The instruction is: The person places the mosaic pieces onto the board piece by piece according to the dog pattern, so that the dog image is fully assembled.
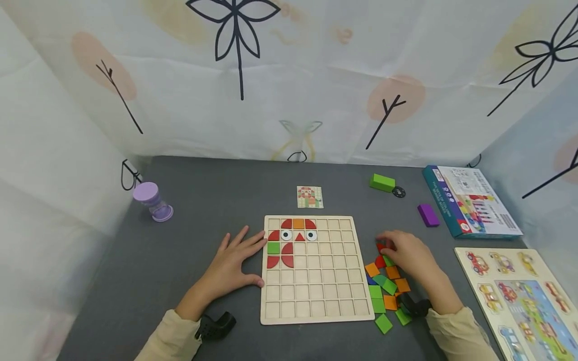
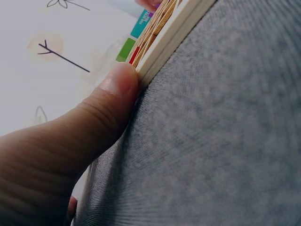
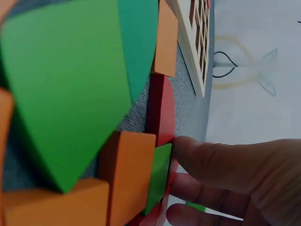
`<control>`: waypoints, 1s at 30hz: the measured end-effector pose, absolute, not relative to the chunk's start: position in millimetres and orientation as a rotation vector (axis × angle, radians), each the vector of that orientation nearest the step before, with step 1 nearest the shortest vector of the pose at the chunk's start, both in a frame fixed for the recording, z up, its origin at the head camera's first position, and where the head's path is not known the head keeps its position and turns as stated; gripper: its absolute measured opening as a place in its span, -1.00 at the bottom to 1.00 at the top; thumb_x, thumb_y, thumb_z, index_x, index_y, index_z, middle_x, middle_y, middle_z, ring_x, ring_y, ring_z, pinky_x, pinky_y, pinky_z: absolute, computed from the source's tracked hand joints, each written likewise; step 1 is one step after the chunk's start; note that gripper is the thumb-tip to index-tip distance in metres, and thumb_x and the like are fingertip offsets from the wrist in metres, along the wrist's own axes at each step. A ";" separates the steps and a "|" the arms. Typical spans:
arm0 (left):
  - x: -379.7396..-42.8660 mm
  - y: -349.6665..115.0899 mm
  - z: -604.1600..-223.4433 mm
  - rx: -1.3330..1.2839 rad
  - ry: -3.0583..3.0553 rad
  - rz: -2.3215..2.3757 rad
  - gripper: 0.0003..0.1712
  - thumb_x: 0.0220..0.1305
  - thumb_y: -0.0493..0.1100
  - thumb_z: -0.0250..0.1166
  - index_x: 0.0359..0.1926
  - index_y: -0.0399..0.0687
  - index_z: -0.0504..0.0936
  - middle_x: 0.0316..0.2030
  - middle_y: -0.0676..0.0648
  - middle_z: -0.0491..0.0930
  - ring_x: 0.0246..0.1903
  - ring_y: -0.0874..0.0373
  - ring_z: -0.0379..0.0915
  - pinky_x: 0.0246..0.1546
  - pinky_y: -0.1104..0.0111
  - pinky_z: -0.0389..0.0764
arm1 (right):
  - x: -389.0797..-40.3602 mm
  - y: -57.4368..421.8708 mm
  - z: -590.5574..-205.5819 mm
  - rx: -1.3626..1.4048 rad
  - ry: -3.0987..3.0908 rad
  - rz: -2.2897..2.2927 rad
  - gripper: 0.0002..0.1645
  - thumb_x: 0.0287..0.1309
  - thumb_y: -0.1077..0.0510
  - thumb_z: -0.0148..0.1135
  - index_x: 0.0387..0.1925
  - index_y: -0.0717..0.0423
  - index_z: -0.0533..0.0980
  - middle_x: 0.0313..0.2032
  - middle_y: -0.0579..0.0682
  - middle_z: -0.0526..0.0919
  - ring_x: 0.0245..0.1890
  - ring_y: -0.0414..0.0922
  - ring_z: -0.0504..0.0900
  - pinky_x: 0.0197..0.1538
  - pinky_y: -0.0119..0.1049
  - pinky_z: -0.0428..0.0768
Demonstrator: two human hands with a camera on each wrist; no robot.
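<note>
A wooden grid board [image 1: 331, 291] lies on the grey table, with red, orange and green pieces and two eye pieces in its upper left cells. My left hand [image 1: 230, 264] is spread at its left edge, fingertips and thumb touching the rim. In the left wrist view the thumb [image 2: 101, 106] presses the board's side [image 2: 164, 52]. To the right of the board lies a heap of loose coloured pieces [image 1: 390, 286]. At its far end my right hand [image 1: 412, 254] pinches a red piece [image 3: 173, 165], partly hidden by thumb and fingers.
A small pattern card [image 1: 309, 197] lies behind the board. Farther right are a green block [image 1: 382, 182], a black disc [image 1: 399, 192], a purple block [image 1: 428, 215], a box [image 1: 478, 200] and a vehicle picture board [image 1: 492, 271]. A purple hourglass [image 1: 153, 202] stands at left.
</note>
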State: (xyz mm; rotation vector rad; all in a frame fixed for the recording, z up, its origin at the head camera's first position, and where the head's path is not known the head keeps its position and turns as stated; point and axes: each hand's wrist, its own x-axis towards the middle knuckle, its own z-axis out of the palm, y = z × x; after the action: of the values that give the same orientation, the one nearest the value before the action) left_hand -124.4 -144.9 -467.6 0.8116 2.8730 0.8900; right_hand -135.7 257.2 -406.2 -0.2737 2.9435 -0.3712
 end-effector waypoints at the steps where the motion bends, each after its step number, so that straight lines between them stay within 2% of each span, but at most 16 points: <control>1: -124.5 -144.9 -467.8 0.814 2.874 0.892 0.13 -0.40 0.37 0.33 0.30 0.14 0.20 0.31 0.12 0.09 0.34 -0.04 -0.24 0.20 -0.14 -0.32 | -136.8 256.6 -406.4 -0.265 2.942 -0.372 -0.70 -0.01 0.18 0.27 -0.15 0.08 0.55 -0.58 -0.11 0.39 -0.61 -0.20 0.30 -0.57 -0.35 0.29; 5: -124.8 -144.7 -469.3 0.825 2.875 0.892 0.13 -0.40 0.40 0.31 0.30 0.14 0.20 0.31 0.12 0.10 0.34 -0.04 -0.24 0.20 -0.13 -0.32 | -139.3 254.6 -407.0 -0.221 2.946 -0.355 -0.70 0.01 0.15 0.26 -0.16 0.09 0.56 -0.61 -0.10 0.37 -0.63 -0.19 0.29 -0.59 -0.36 0.26; 11: -124.4 -144.5 -471.4 0.831 2.871 0.888 0.13 -0.39 0.42 0.28 0.30 0.15 0.19 0.31 0.14 0.09 0.34 -0.03 -0.25 0.20 -0.13 -0.32 | -138.0 250.8 -406.2 -0.187 2.906 -0.361 -0.65 -0.04 0.14 0.30 -0.15 0.11 0.54 -0.55 -0.07 0.40 -0.58 -0.16 0.32 -0.56 -0.35 0.30; 18: -124.4 -144.8 -470.5 0.829 2.872 0.899 0.13 -0.39 0.41 0.29 0.30 0.15 0.19 0.31 0.13 0.09 0.34 -0.03 -0.24 0.20 -0.14 -0.32 | -137.2 247.1 -408.7 -0.176 2.945 -0.361 -0.75 -0.04 0.17 0.30 -0.24 0.10 0.54 -0.49 -0.05 0.45 -0.56 -0.14 0.35 -0.56 -0.34 0.34; 21: -123.8 -145.5 -469.4 0.824 2.870 0.904 0.13 -0.39 0.40 0.31 0.30 0.15 0.19 0.31 0.13 0.09 0.34 -0.04 -0.24 0.20 -0.14 -0.32 | -138.0 245.2 -411.1 -0.202 2.973 -0.340 -0.71 -0.06 0.14 0.31 -0.22 0.08 0.54 -0.49 -0.05 0.45 -0.56 -0.15 0.35 -0.56 -0.35 0.34; 25: -123.5 -146.4 -468.5 0.824 2.872 0.915 0.13 -0.39 0.38 0.33 0.30 0.14 0.20 0.31 0.12 0.10 0.34 -0.04 -0.24 0.19 -0.14 -0.32 | -139.9 242.4 -411.8 -0.259 2.992 -0.325 -0.68 -0.07 0.13 0.32 -0.20 0.06 0.54 -0.45 -0.05 0.47 -0.52 -0.15 0.38 -0.53 -0.30 0.40; 30: -124.3 -146.4 -469.1 0.831 2.878 0.905 0.13 -0.39 0.40 0.30 0.30 0.15 0.20 0.31 0.13 0.10 0.34 -0.03 -0.24 0.19 -0.14 -0.31 | -139.8 234.2 -410.5 -0.285 3.034 -0.329 -0.72 -0.09 0.11 0.33 -0.27 0.08 0.55 -0.38 -0.02 0.52 -0.47 -0.14 0.46 -0.45 -0.21 0.49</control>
State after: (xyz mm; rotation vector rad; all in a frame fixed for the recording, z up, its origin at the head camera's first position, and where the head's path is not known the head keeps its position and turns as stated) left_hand -124.3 -146.4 -469.1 0.8307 2.8782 0.9049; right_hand -139.8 234.2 -410.5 -0.2847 3.0343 -0.3293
